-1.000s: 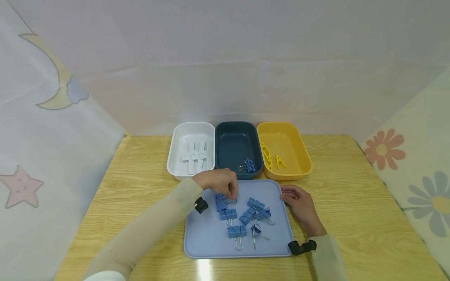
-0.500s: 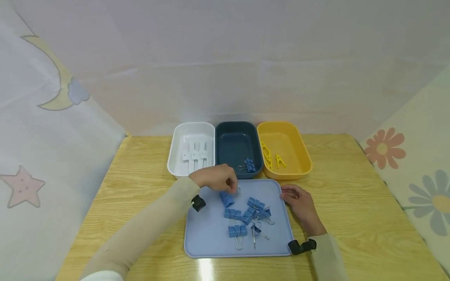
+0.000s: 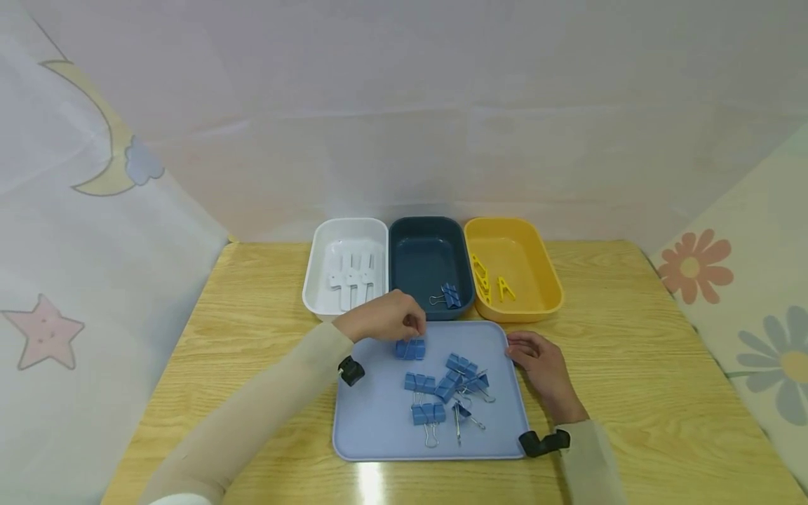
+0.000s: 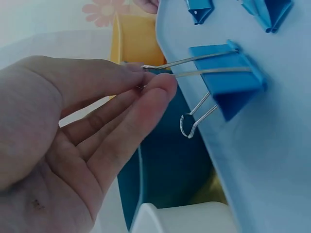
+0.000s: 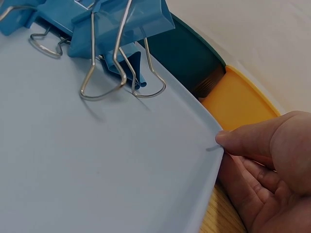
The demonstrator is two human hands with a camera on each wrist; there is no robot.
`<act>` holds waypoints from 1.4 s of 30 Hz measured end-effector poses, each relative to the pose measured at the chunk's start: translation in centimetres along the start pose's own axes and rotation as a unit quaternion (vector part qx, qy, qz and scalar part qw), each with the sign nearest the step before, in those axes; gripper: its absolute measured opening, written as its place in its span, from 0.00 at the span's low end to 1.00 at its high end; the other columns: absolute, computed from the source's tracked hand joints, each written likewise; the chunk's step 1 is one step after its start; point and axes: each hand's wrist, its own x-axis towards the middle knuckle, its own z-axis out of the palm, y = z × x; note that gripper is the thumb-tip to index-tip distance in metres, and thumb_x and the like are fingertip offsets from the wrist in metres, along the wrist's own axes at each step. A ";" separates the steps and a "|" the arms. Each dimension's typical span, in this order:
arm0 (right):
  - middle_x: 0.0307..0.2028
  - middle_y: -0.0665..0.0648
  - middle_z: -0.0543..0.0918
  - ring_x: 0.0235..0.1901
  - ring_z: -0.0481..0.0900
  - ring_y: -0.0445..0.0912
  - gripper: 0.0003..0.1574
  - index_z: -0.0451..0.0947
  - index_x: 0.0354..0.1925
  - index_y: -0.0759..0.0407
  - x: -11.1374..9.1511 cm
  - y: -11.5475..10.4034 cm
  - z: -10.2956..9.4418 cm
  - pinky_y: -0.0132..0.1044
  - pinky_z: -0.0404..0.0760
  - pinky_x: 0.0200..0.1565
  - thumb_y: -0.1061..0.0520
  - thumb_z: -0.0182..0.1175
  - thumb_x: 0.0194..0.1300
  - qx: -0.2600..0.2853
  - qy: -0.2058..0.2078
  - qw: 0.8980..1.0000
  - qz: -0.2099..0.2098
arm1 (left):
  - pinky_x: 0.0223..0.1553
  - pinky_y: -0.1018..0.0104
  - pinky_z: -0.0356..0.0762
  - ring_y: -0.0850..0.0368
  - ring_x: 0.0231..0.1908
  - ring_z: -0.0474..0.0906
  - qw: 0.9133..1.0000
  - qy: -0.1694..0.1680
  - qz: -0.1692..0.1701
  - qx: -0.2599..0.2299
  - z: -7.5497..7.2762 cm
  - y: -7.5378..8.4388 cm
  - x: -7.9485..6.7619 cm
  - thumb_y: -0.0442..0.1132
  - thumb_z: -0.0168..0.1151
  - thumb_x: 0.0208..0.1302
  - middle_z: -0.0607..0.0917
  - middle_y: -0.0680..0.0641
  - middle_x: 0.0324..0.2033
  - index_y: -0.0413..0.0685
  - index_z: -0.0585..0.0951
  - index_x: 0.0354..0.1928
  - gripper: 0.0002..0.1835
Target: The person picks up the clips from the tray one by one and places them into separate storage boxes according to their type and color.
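In the head view my left hand (image 3: 386, 315) is over the far left part of the light blue tray (image 3: 369, 424). Thumb and fingertips pinch one wire handle of a blue binder clip (image 4: 226, 82), as the left wrist view shows; its other handle hangs loose toward the tray's edge. Several more blue binder clips (image 3: 429, 414) lie on the tray, some overlapping. My right hand (image 3: 541, 372) grips the tray's far right corner, with the thumb (image 5: 233, 140) on the rim and the fingers below it.
Behind the tray stand three bins side by side: a white bin (image 3: 315, 270) with white clip-like pieces, a dark blue bin (image 3: 429, 256) with blue binder clips, and a yellow bin (image 3: 536, 273) with yellow clips (image 3: 505, 288). All rest on a wooden table (image 3: 650, 365).
My left hand has drawn the pinched binder clip away from the neighbouring clip, slightly toward the bins, and the clip has turned. My right hand stays at the tray's corner.
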 end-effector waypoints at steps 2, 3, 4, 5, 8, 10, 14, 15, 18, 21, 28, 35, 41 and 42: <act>0.53 0.62 0.81 0.40 0.78 0.30 0.21 0.75 0.58 0.60 0.0 0.0 0.0 0.19 0.77 0.44 0.56 0.58 0.68 0.002 -0.002 1.000 -0.004 | 0.37 0.75 0.80 0.68 0.31 0.80 1.000 0.008 -0.007 -0.011 0.2 -0.2 -0.1 0.35 0.60 0.66 0.87 0.54 0.36 0.48 0.87 0.40 0.07; 0.53 0.62 0.81 0.40 0.78 0.30 0.21 0.75 0.57 0.60 0.0 0.0 0.0 0.18 0.78 0.43 0.56 0.59 0.68 0.004 -0.002 1.000 -0.005 | 0.36 0.75 0.80 0.68 0.30 0.80 1.000 0.011 -0.012 -0.017 0.3 -0.3 -0.2 0.35 0.60 0.65 0.87 0.53 0.36 0.48 0.87 0.40 0.08; 0.52 0.62 0.81 0.40 0.79 0.30 0.21 0.75 0.57 0.60 0.0 0.0 0.0 0.18 0.78 0.43 0.57 0.59 0.68 0.006 -0.002 1.000 -0.005 | 0.36 0.75 0.80 0.68 0.29 0.79 1.000 0.014 -0.016 -0.022 0.4 -0.4 -0.3 0.35 0.60 0.65 0.87 0.52 0.36 0.47 0.87 0.40 0.08; 0.52 0.62 0.81 0.40 0.79 0.30 0.21 0.75 0.57 0.60 0.0 0.0 0.0 0.19 0.78 0.43 0.57 0.59 0.68 0.007 -0.001 1.000 -0.006 | 0.35 0.75 0.80 0.67 0.29 0.80 0.999 0.017 -0.021 -0.029 0.5 -0.5 -0.4 0.35 0.60 0.65 0.87 0.51 0.36 0.47 0.87 0.40 0.07; 0.52 0.62 0.81 0.39 0.79 0.29 0.20 0.75 0.57 0.61 0.0 0.0 0.0 0.19 0.78 0.43 0.58 0.59 0.68 0.005 -0.002 1.000 -0.008 | 0.34 0.73 0.80 0.66 0.27 0.80 0.998 0.023 -0.038 -0.055 0.7 -0.8 -0.6 0.35 0.60 0.66 0.88 0.49 0.35 0.46 0.86 0.40 0.07; 0.52 0.62 0.81 0.39 0.78 0.29 0.20 0.75 0.57 0.60 0.0 0.0 0.0 0.19 0.78 0.43 0.58 0.59 0.68 0.006 -0.001 1.000 -0.007 | 0.33 0.73 0.80 0.64 0.26 0.82 0.996 0.026 -0.048 -0.071 0.8 -1.0 -0.8 0.35 0.61 0.66 0.88 0.48 0.32 0.44 0.86 0.39 0.06; 0.52 0.62 0.81 0.39 0.78 0.30 0.20 0.75 0.57 0.60 0.1 0.1 0.0 0.20 0.79 0.43 0.58 0.59 0.67 0.006 -0.001 1.000 -0.009 | 0.32 0.71 0.81 0.58 0.26 0.85 0.993 0.030 -0.063 -0.099 1.0 -1.6 -1.0 0.34 0.61 0.65 0.88 0.48 0.28 0.42 0.86 0.38 0.06; 0.52 0.62 0.81 0.39 0.78 0.30 0.20 0.75 0.57 0.60 0.1 0.1 0.0 0.19 0.79 0.43 0.58 0.59 0.67 0.006 0.000 1.000 -0.009 | 0.31 0.71 0.81 0.58 0.27 0.85 0.992 0.031 -0.066 -0.104 1.1 -1.7 -1.1 0.34 0.62 0.64 0.88 0.48 0.28 0.42 0.86 0.38 0.06; 0.52 0.62 0.81 0.40 0.78 0.30 0.20 0.75 0.57 0.60 0.2 0.2 0.0 0.19 0.79 0.43 0.58 0.59 0.68 0.002 0.001 1.000 -0.009 | 0.31 0.70 0.81 0.56 0.27 0.85 0.987 0.030 -0.079 -0.134 1.2 -2.2 -1.3 0.34 0.61 0.64 0.88 0.49 0.27 0.42 0.86 0.38 0.06; 0.52 0.62 0.81 0.40 0.78 0.30 0.20 0.75 0.57 0.60 0.3 0.3 0.0 0.19 0.78 0.43 0.57 0.59 0.68 -0.001 0.003 1.000 -0.007 | 0.32 0.70 0.82 0.57 0.27 0.86 0.981 0.029 -0.093 -0.166 1.5 -2.8 -1.4 0.35 0.61 0.65 0.88 0.50 0.26 0.42 0.86 0.39 0.07; 0.52 0.63 0.81 0.39 0.78 0.30 0.20 0.75 0.57 0.60 0.1 0.0 0.1 0.18 0.78 0.43 0.58 0.59 0.68 -0.001 0.006 1.000 -0.006 | 0.33 0.65 0.84 0.58 0.26 0.85 0.967 0.029 -0.116 -0.225 2.0 -3.5 -1.6 0.36 0.61 0.65 0.88 0.49 0.26 0.41 0.86 0.39 0.07; 0.53 0.64 0.81 0.39 0.78 0.30 0.20 0.75 0.57 0.62 -0.1 -0.4 0.1 0.18 0.78 0.42 0.58 0.59 0.68 0.008 0.007 1.000 -0.005 | 0.35 0.68 0.84 0.60 0.29 0.84 0.950 0.046 -0.127 -0.282 2.5 -3.7 -1.7 0.33 0.60 0.64 0.88 0.46 0.32 0.39 0.85 0.41 0.08; 0.53 0.64 0.81 0.39 0.78 0.30 0.21 0.75 0.57 0.62 -0.1 -0.5 0.1 0.18 0.78 0.42 0.58 0.59 0.68 0.010 0.008 1.000 -0.004 | 0.39 0.65 0.86 0.58 0.31 0.83 0.930 0.058 -0.136 -0.337 2.8 -3.7 -1.8 0.29 0.58 0.63 0.87 0.38 0.38 0.35 0.84 0.42 0.09; 0.53 0.64 0.81 0.39 0.78 0.30 0.20 0.75 0.57 0.62 -0.1 -0.5 0.1 0.18 0.78 0.42 0.58 0.59 0.68 0.010 0.008 1.000 -0.005 | 0.39 0.64 0.86 0.58 0.31 0.83 0.928 0.061 -0.139 -0.341 2.8 -3.6 -1.8 0.28 0.58 0.62 0.87 0.37 0.39 0.35 0.84 0.42 0.09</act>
